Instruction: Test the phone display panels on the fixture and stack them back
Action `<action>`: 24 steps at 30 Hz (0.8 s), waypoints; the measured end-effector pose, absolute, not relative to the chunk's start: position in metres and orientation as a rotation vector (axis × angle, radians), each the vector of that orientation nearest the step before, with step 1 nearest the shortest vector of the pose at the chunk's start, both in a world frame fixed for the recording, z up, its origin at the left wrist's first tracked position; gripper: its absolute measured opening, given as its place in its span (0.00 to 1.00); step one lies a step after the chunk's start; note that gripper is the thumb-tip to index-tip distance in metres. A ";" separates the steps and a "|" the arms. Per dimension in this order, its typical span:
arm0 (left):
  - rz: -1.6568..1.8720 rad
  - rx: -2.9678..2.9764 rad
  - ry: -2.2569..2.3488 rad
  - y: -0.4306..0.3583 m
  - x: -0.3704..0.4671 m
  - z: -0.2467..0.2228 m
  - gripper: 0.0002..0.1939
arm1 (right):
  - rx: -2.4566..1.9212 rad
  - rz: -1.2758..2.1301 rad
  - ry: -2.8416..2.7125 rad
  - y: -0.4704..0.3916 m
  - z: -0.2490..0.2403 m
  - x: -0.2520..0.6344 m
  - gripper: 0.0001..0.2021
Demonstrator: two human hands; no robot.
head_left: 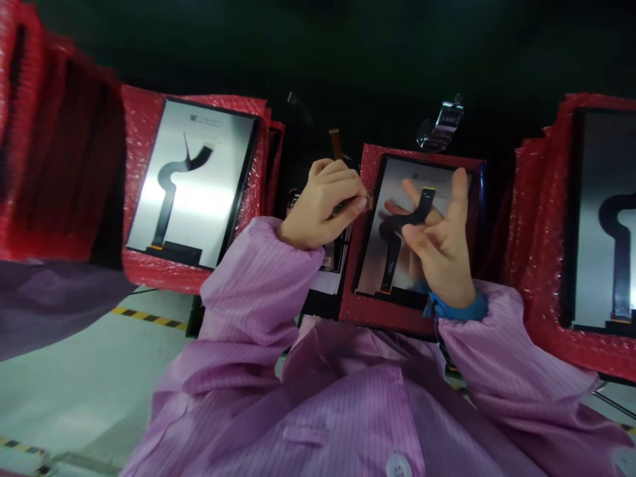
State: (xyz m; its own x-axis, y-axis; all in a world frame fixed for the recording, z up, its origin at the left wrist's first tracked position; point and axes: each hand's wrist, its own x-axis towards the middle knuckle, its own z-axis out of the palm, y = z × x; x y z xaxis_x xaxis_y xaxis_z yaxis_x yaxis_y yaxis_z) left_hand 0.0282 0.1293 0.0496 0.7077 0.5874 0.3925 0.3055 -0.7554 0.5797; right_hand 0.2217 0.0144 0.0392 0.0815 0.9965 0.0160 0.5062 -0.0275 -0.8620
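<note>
My left hand is closed, thumb and fingers pinching a small flat ribbon cable whose brown tip pokes out towards the display panel. An orange-brown cable end shows just above this hand; whether it belongs to the same cable I cannot tell. My right hand, with a blue wrist strap, hovers over the display panel with fingers spread. Its thumb is close to the panel's black curved flex cable, which has a gold end. Red bubble wrap lies under the panel.
Another panel lies on stacked red bubble wrap at left, and a third panel at right. More red wrap stands far left. A shiny metal-and-clear object sits behind the middle panel. A dark device is partly under my left arm.
</note>
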 end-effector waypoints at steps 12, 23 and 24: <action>0.581 2.311 0.699 0.127 0.030 0.052 0.10 | -1.265 0.860 -1.699 0.032 0.039 0.226 0.13; 0.628 2.025 0.766 0.124 0.035 0.049 0.10 | -1.315 0.521 -1.880 0.038 0.037 0.226 0.09; 0.622 2.046 0.758 0.124 0.035 0.049 0.10 | -1.322 0.520 -1.881 0.038 0.037 0.226 0.09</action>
State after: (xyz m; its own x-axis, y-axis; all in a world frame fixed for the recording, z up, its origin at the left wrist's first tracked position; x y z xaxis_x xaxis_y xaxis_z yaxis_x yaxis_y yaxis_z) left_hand 0.0351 0.1242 0.0490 0.6930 0.7051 0.1504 0.2850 -0.4595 0.8412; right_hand 0.2257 0.0381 0.0374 -0.1705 0.9202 0.3524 0.6081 0.3796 -0.6972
